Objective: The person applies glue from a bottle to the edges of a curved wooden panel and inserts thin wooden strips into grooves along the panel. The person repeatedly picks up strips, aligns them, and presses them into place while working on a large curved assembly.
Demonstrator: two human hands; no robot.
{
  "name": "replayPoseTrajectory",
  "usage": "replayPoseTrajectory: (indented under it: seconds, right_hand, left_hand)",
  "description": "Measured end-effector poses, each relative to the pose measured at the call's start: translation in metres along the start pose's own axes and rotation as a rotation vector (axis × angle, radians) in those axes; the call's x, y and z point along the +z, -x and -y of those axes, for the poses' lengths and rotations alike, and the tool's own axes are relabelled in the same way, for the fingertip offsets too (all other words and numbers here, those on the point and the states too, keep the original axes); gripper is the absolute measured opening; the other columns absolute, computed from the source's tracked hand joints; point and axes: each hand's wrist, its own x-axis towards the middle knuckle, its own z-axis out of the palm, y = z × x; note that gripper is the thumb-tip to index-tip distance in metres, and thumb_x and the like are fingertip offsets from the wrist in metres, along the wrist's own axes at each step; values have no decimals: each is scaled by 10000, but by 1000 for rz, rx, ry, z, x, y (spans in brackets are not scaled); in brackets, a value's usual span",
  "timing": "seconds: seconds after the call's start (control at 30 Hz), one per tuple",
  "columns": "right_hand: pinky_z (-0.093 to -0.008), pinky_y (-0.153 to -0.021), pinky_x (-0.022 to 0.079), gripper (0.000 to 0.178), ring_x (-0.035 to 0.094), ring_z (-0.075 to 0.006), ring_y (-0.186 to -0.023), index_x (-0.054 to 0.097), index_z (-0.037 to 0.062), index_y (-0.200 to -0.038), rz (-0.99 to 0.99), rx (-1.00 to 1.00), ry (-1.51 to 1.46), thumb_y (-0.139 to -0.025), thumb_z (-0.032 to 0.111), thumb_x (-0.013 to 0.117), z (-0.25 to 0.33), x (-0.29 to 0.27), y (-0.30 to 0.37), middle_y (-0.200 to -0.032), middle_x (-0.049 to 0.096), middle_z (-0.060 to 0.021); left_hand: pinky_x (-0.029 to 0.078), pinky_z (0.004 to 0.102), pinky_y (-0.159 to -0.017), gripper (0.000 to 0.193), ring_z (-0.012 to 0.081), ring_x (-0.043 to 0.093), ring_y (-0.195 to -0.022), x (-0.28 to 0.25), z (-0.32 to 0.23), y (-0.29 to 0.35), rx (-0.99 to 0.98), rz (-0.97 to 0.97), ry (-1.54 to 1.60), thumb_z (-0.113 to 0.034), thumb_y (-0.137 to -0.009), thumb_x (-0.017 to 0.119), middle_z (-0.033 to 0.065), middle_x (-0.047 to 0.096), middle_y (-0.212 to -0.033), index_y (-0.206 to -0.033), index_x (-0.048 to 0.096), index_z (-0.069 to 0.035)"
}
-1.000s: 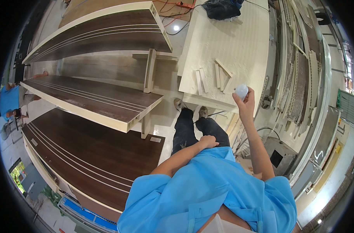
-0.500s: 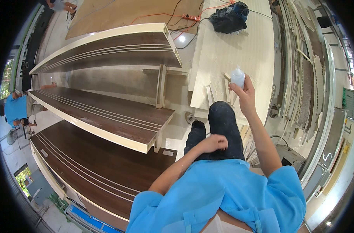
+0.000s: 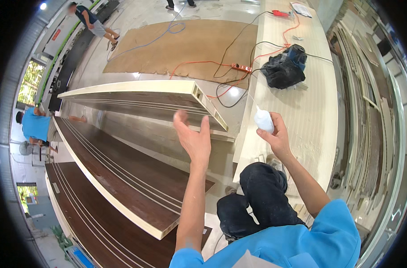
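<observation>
A white squeeze bottle with a thin pointed nozzle [image 3: 263, 121] is gripped in my right hand [image 3: 278, 139], nozzle up and leaning slightly left. My left hand [image 3: 194, 137] is raised with thumb and fingers spread, empty, its fingertips a little blurred. It appears in front of the end of the farthest dark brown panel [image 3: 136, 103], whose edge is cream and whose end shows hollow cells. Whether my fingers touch that panel I cannot tell. Nearer lie a second brown panel with pale stripes [image 3: 118, 167] and a third one [image 3: 100, 214] below it.
A long pale board surface [image 3: 315, 134] runs along my right, bearing a dark cloth-like bundle [image 3: 285, 69]. Cables and an orange power strip [image 3: 241, 67] lie beyond the panels, near a brown sheet [image 3: 185, 44]. Scrap strips [image 3: 357, 102] pile at far right. Two people stand at left.
My left hand has risen from my lap toward the farthest panel's end and opened. The right hand still holds the bottle, now tilted left. My view has shifted, showing more of the far floor.
</observation>
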Motion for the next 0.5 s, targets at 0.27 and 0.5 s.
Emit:
replayPoseTrajectory:
  seconds: [0.27,0.5]
  right_hand:
    - [-322,-972,532,601,608,-142,-1159,508,9,-1442,147,146,-179,-943,116,825,-86,-48,-59,-1291,628,-82]
    - [-382,-974,560,581,701,-209,-1084,541,43,-1362,357,103,45,-923,238,867,-164,-12,-127,-1175,703,-87]
  left_hand:
    - [316,526,-1263,1190,443,363,-1517,88,65,-30,141,-334,11,-239,-839,921,307,268,-1627,-1660,124,88]
    - [448,512,-1188,1190,405,433,-1485,101,85,-38,168,-386,-105,-351,-835,954,240,307,-1631,-1666,195,36]
